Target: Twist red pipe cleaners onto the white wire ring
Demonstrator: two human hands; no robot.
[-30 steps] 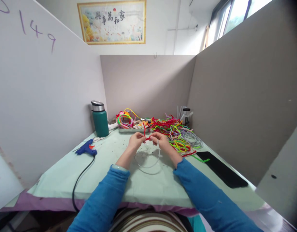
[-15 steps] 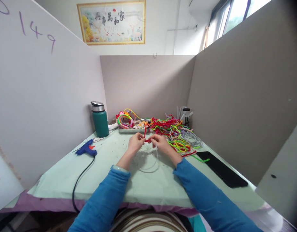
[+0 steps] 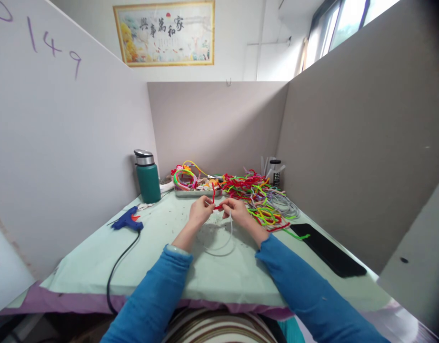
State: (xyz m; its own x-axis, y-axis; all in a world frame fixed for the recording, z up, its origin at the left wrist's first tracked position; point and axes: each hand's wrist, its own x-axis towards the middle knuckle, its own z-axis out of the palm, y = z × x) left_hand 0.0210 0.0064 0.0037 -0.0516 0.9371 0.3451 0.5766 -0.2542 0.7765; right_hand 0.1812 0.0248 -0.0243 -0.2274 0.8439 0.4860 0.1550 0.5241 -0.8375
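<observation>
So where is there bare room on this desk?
Bare mat: between the glue gun and the left hand, and by the front edge between the sleeves. Crowded: the back, with tray and pipe-cleaner pile, and the middle, where it and the right hand pinch a red pipe cleaner.

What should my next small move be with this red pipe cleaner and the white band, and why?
Probably wind the red pipe cleaner one more turn around the white band. The left hand and right hand pinch the two together, a loose red end sticks up between them, and the rest of the band loops down bare toward the table.
</observation>
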